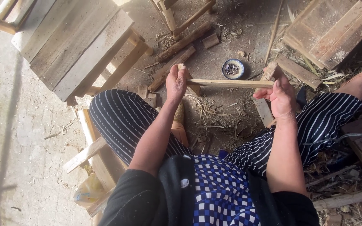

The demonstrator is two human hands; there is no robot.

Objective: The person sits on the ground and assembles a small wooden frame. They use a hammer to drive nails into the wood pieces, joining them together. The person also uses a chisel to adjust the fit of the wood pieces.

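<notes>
We are looking straight down over our lap, and both hands are up on 1 thin wooden stick [231, 83], held level across the gap between our knees. Our left hand [176, 83] has its grip closed around the stick's left end, fingers curled over the top, with a short stub of wood poking out above the knuckles. Our right hand [282, 97] has its grip closed on the right end, thumb tucked under on the near side. The stick runs pale and straight between the 2 hands, hanging above the dirt floor [218, 46], well clear of it. Just beyond the stick sits a small round blue-rimmed dish [233, 69] holding what look like dark nails, though they are too small to tell for sure. On the floor past our left hand lie 2 rough lengths of wood [177, 54] side by side at a slant. Up to the left stands a low stool of flat planks [74, 42]; up to the right lies another plank panel [329, 29]. Shavings and straw [214, 113] are scattered under our hands.
</notes>
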